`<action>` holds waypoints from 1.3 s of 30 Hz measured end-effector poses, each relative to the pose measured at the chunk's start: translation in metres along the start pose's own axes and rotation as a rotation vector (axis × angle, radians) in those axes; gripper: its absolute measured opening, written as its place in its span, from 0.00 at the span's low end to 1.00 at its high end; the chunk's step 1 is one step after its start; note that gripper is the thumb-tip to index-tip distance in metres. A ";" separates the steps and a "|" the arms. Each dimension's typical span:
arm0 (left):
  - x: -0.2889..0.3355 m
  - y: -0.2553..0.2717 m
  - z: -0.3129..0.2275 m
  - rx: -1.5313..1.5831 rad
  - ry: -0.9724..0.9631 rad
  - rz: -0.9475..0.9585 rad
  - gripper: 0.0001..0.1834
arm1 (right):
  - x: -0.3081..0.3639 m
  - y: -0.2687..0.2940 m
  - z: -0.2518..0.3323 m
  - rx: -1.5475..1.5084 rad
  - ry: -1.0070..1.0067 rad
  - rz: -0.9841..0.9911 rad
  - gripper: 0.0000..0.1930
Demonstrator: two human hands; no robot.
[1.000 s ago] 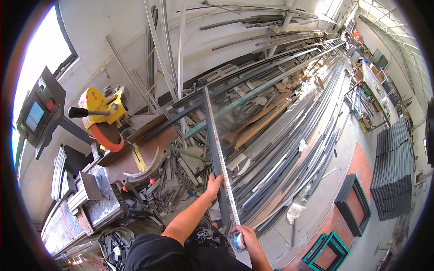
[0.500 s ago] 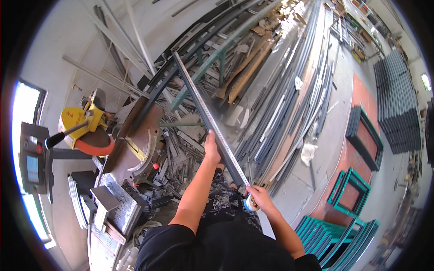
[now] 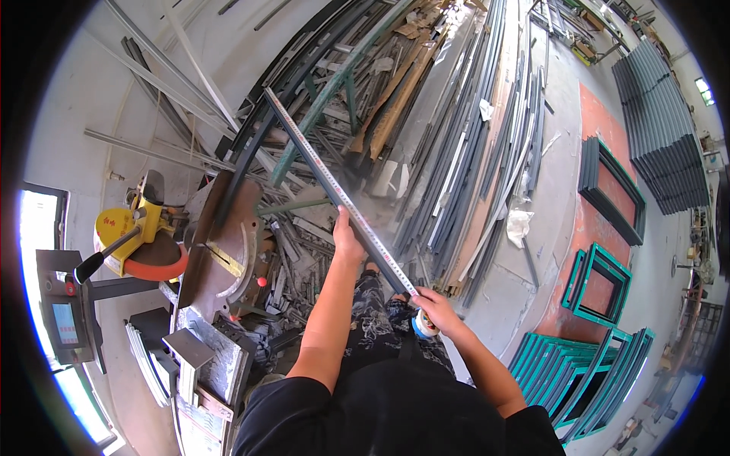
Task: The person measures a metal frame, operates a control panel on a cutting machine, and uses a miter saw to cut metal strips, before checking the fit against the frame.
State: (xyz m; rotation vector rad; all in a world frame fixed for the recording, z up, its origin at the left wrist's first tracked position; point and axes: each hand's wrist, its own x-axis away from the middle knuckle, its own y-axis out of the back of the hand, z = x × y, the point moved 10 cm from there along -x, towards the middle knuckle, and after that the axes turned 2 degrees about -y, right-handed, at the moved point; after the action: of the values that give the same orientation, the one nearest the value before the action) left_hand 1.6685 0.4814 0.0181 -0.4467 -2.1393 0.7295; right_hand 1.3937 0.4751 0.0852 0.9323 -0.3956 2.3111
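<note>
Slanting up and away in front of me is a long dark profile bar (image 3: 378,264), with the white blade (image 3: 334,186) of a tape measure stretched along its upper face. My left hand (image 3: 347,242) is closed around the bar near its middle, the thumb lying up against its side. At the bar's near end my right hand (image 3: 439,310) is closed on the tape measure, its blue-and-white case (image 3: 424,325) showing below the fingers. The hand covers part of the bar's near end. The bar's far end overlaps a green metal rack (image 3: 304,137) in view.
To the left stands a cut-off saw with a yellow head (image 3: 114,228) and round table (image 3: 239,251), beside a control box (image 3: 65,304). Long profiles (image 3: 464,197) and offcuts (image 3: 300,235) cover the floor ahead. Dark frames (image 3: 608,190) and green frames (image 3: 563,372) are on the right.
The view has turned slightly, so the surroundings shift. Bar and stretched tape keep nearly the same slant, and both hands keep their holds. My right fingers reach a little further over the bar's end.
</note>
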 end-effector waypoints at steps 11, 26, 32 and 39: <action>-0.005 0.006 0.008 0.113 0.096 -0.070 0.28 | 0.000 0.002 -0.003 -0.012 -0.046 0.027 0.19; -0.005 0.006 0.010 0.175 0.139 -0.071 0.28 | -0.009 0.002 -0.012 0.025 -0.001 0.076 0.17; -0.011 0.009 0.012 0.216 0.149 -0.040 0.28 | -0.007 0.001 -0.013 0.071 -0.024 0.070 0.17; -0.009 0.005 0.011 0.193 0.156 0.001 0.29 | -0.006 -0.001 -0.020 0.083 -0.047 0.072 0.17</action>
State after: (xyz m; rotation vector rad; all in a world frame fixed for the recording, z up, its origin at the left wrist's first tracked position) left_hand 1.6656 0.4770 0.0047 -0.3879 -1.9031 0.8645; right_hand 1.3876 0.4824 0.0667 1.0302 -0.3603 2.3906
